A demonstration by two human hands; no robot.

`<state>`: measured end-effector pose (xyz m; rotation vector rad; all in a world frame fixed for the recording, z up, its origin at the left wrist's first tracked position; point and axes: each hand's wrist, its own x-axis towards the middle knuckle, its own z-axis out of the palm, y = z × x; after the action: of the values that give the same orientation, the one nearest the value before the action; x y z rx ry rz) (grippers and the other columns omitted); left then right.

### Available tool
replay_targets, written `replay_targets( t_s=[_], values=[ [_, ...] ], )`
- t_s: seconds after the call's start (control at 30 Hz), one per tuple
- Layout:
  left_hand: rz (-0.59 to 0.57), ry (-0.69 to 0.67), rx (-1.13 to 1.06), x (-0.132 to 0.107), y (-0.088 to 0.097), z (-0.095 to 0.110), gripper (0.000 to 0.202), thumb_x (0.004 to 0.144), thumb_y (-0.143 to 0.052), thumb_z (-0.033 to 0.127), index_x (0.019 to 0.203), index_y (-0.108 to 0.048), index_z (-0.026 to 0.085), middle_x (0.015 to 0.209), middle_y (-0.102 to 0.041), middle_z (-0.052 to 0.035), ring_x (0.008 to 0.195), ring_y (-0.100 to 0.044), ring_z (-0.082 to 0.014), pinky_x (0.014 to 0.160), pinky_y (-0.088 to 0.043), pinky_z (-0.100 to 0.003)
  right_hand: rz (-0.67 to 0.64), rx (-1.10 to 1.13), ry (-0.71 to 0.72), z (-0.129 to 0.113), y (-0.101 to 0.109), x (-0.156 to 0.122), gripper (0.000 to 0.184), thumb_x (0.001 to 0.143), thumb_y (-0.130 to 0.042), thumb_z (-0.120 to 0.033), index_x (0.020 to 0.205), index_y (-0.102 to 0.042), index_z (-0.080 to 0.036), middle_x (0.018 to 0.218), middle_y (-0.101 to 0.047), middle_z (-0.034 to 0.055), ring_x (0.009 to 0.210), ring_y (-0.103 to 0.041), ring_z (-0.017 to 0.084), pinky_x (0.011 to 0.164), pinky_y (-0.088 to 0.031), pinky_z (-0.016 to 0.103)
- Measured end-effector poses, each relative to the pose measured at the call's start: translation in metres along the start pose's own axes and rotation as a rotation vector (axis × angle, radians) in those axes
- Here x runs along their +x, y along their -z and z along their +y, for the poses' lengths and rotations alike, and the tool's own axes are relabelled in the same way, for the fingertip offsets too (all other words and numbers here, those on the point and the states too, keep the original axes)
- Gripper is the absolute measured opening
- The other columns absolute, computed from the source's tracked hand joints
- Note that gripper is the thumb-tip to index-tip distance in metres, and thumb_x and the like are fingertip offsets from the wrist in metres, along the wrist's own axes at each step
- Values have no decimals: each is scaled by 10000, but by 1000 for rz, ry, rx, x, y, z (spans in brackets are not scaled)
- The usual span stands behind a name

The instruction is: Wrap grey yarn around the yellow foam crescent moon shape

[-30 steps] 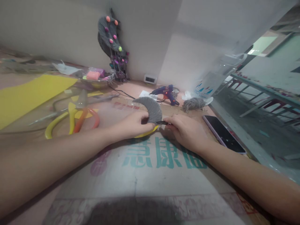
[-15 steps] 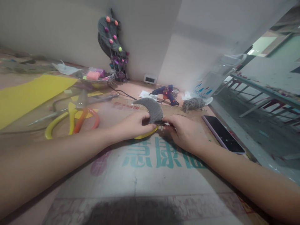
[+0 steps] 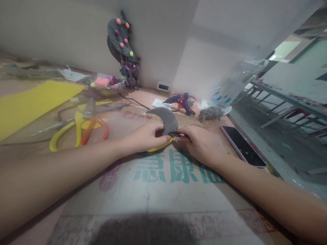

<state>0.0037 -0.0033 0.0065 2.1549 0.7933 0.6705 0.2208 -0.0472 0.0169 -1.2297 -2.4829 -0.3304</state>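
Note:
A crescent moon shape (image 3: 167,120), its upper part wrapped in grey yarn and its lower part bare yellow, is held just above the cardboard. My left hand (image 3: 146,137) is closed on it, thumb in front and fingers behind. On the other side, my right hand (image 3: 198,141) pinches dark grey yarn (image 3: 174,134) at the edge where the wrapping stops. The right fingertips are partly hidden behind the crescent and the thumb. A ball of grey yarn (image 3: 211,114) lies beyond my right hand.
Pliers with yellow and orange handles (image 3: 79,131) and yellow sheet (image 3: 38,105) lie left. Behind are a blue glue gun (image 3: 180,102), a small digital clock (image 3: 163,86) and a decorated grey moon (image 3: 119,37). A phone (image 3: 242,146) and clear jug (image 3: 230,85) stand right.
Almost nothing differs. Both hands keep hold at the crescent, with only a very slight shift of the right fingers and of the view.

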Motion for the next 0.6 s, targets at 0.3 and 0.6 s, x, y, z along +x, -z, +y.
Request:
replay_targets(
  t_s=[0.3, 0.6],
  values=[
    [4, 5, 3, -1, 0, -1, 213, 838, -546, 322, 914, -673, 170, 881, -711, -11, 772, -634, -178, 718, -496, -273, 35, 48, -60, -2, 1, 0, 240, 920, -506, -166, 1097, -667, -182, 940, -731, 65, 855, -666, 202, 729, -497, 305],
    [16, 42, -31, 0, 2, 2, 251, 836, -546, 343, 960, -677, 169, 953, -727, -22, 857, -658, -208, 763, -504, -290, 122, 108, -109, 1, 1, -3, 190, 926, -512, -232, 1058, -642, -191, 906, -724, 75, 790, -667, 204, 692, -501, 305]
  ],
)
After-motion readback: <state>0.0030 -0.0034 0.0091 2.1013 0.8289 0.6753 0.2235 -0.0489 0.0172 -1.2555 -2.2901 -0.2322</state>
